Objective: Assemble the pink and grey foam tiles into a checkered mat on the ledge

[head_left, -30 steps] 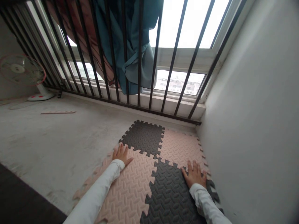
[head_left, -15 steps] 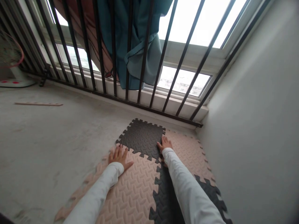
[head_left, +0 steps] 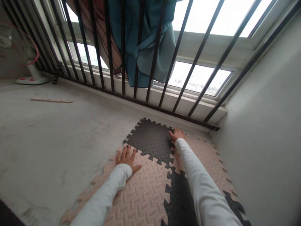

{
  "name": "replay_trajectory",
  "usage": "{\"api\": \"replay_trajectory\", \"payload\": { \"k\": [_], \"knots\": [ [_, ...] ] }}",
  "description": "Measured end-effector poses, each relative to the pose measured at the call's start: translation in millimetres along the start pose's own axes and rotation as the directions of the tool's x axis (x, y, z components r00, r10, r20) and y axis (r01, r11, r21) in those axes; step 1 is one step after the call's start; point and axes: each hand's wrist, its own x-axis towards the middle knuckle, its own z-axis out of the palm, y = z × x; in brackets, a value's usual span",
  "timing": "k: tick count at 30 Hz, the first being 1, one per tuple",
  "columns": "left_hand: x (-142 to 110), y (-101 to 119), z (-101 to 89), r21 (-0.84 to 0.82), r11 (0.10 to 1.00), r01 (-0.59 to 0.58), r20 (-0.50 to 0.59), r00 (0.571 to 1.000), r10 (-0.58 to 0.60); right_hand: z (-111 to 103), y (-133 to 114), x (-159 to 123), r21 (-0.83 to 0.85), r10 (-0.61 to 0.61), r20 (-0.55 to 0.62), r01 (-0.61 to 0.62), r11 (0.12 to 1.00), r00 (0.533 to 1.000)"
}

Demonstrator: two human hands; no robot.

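Puzzle-edged foam mat tiles lie on the floor in pink and black. My left hand point(head_left: 127, 158) rests flat with fingers spread on the near pink tile point(head_left: 143, 191), close to its seam with the far black tile point(head_left: 151, 138). At that black tile's right edge, my right hand point(head_left: 177, 135) presses down with its fingers apart, over the seam with the right pink tile point(head_left: 207, 157). Another black tile point(head_left: 181, 194) lies partly under my right forearm. Neither hand grasps anything.
Dark metal railing bars point(head_left: 156, 53) stand ahead, with a blue-green curtain point(head_left: 145, 40) behind them. A white wall point(head_left: 265, 125) rises on the right. A fan point(head_left: 33, 73) and a thin wooden strip point(head_left: 51, 100) are on the bare concrete floor point(head_left: 89, 131) at left.
My right hand has slid forward along the seam toward the railing. My left hand stays on the pink tile. The view has turned slightly left.
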Motion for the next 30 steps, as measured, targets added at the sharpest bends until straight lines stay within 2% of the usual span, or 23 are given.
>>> {"api": "replay_trajectory", "payload": {
  "k": [4,7,11,12,13,14,15,16,17,18,21,27,30],
  "knots": [
    [1,-2,2.8,-0.008,1.000,-0.008,-0.009,1.000,0.008,8,2,13,0.117,-0.004,0.013,0.002,0.993,1.000],
    [2,-3,4.9,-0.020,1.000,-0.023,-0.025,0.999,0.023,2,0,18,0.226,-0.009,-0.006,0.010,0.974,1.000],
    [2,-3,4.5,-0.019,1.000,-0.019,-0.017,1.000,0.018,-10,2,-3,0.393,0.030,-0.135,0.026,0.919,0.990],
    [2,-3,4.1,-0.017,1.000,-0.015,-0.017,1.000,0.015,-10,3,-15,0.492,0.073,-0.195,0.033,0.870,0.978],
    [2,-2,3.7,-0.016,1.000,-0.013,-0.015,1.000,0.013,-8,4,-29,0.634,0.137,-0.254,0.058,0.771,0.957],
    [2,-2,3.2,-0.014,1.000,-0.013,-0.013,1.000,0.013,-4,4,-45,0.783,0.213,-0.294,0.107,0.613,0.932],
    [2,-2,2.8,-0.011,1.000,-0.012,-0.010,1.000,0.012,2,2,-61,0.896,0.290,-0.308,0.173,0.409,0.906],
    [2,-2,2.4,-0.009,1.000,-0.011,-0.007,1.000,0.011,9,-1,-76,0.948,0.336,-0.298,0.235,0.216,0.893],
    [2,-2,1.8,-0.006,1.000,-0.010,-0.002,1.000,0.010,16,-5,-89,0.959,0.342,-0.282,0.264,0.099,0.897],
    [2,-1,1.2,-0.002,1.000,-0.007,0.002,1.000,0.007,22,-11,-100,0.963,0.328,-0.269,0.258,0.078,0.906],
    [0,0,-1.3,0.009,1.000,0.005,0.003,1.000,-0.005,36,-26,-115,0.968,0.291,-0.240,0.203,0.151,0.926],
    [-2,2,-4.4,0.037,0.999,0.022,0.024,0.999,-0.023,40,-46,-122,0.964,0.251,-0.233,0.189,0.190,0.940],
    [0,1,-2.1,0.048,0.999,0.019,0.008,1.000,-0.020,44,-59,-134,0.947,0.207,-0.249,0.192,0.258,0.946]
  ]
}}
